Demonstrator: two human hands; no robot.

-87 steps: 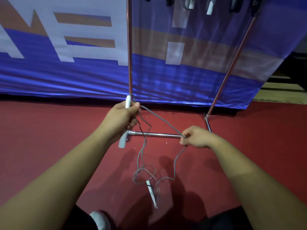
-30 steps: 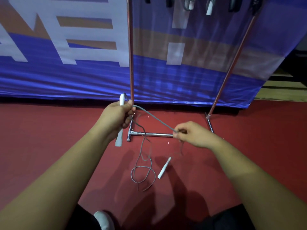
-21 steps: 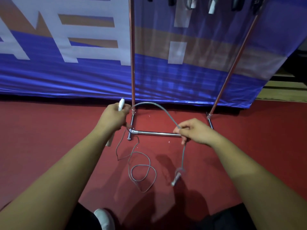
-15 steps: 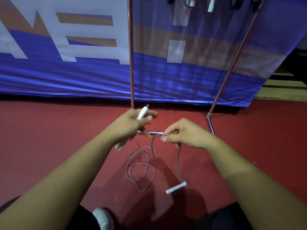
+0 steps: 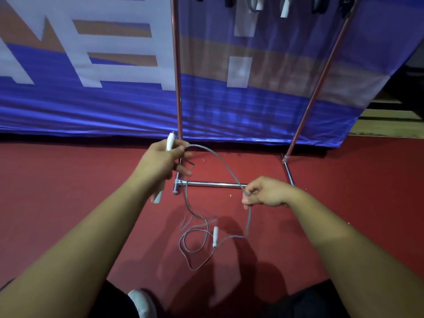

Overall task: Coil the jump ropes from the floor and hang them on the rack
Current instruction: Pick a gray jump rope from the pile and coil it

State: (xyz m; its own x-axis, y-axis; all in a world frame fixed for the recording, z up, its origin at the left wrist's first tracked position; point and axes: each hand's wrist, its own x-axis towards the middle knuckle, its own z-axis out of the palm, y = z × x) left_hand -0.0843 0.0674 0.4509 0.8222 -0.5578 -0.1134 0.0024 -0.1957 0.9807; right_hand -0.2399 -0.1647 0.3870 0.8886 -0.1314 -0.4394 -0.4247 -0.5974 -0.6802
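Both bare forearms are reaching in from the lower corners of the frame toward its middle. The left hand point(image 5: 161, 162) is sitting higher, just left of center, fist curled with the thumb lying across the top and the lower fingers loosely spread. The right hand point(image 5: 267, 191) is hanging lower and right of center, knuckles up, thumb and forefinger pinching together at its left edge, the other fingers tucked under.

Two hands are working one grey jump rope point(image 5: 220, 166) with two white handles; roughly six more handles are hanging, cropped, above.
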